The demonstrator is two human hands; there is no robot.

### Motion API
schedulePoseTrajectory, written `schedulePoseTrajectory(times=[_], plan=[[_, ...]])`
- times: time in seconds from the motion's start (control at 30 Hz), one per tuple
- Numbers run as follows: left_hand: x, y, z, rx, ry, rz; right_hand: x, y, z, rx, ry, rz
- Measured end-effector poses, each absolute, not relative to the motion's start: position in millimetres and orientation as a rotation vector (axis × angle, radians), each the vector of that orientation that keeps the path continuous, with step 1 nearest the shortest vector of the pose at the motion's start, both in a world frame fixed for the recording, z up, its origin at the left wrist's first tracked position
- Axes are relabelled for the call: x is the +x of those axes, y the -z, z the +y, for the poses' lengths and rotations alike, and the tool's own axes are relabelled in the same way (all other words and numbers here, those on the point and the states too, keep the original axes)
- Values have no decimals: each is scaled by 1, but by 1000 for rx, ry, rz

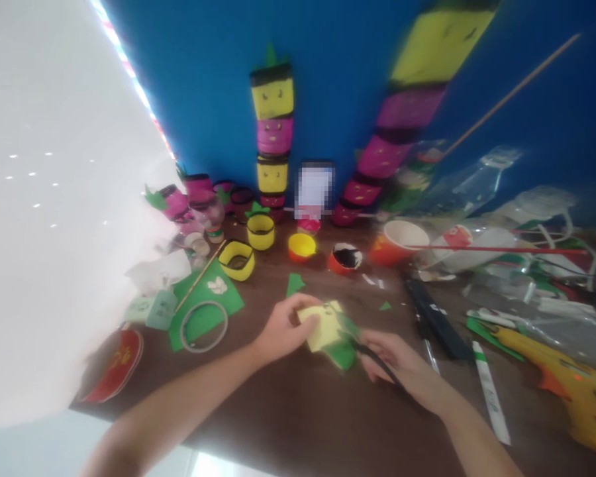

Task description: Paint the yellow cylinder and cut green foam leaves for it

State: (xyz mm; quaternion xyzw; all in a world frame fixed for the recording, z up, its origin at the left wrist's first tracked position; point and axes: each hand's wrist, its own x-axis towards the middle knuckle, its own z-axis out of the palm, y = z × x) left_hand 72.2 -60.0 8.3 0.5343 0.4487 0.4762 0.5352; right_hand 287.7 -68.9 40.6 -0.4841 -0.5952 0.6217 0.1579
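Observation:
In the head view, my left hand (285, 324) pinches a pale yellow piece of paper (320, 324) with small dark marks on it. Green paper (344, 356) lies under and beside the yellow piece, its upper edge smeared by motion. My right hand (390, 358) is closed around what look like black-handled scissors (377, 361) at the right side of the papers. The blades are too blurred to make out. Small green scraps (295, 283) lie on the table just beyond my hands.
Yellow cups (237, 260), a yellow paint pot (302, 247) and a black paint pot (345, 257) stand behind. At left, a clear tape roll (203, 326) lies on a green sheet (233, 298). A yellow glue gun (551, 364), marker (491, 394) and plastic bottles (477, 175) occupy the right.

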Motion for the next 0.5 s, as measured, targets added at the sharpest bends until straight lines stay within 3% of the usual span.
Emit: schedulePoseTrajectory(times=[0.5], plan=[[73,-11,-62,1300,-1091,1036,287,-34,-69,-1388,-1773,-1723]])
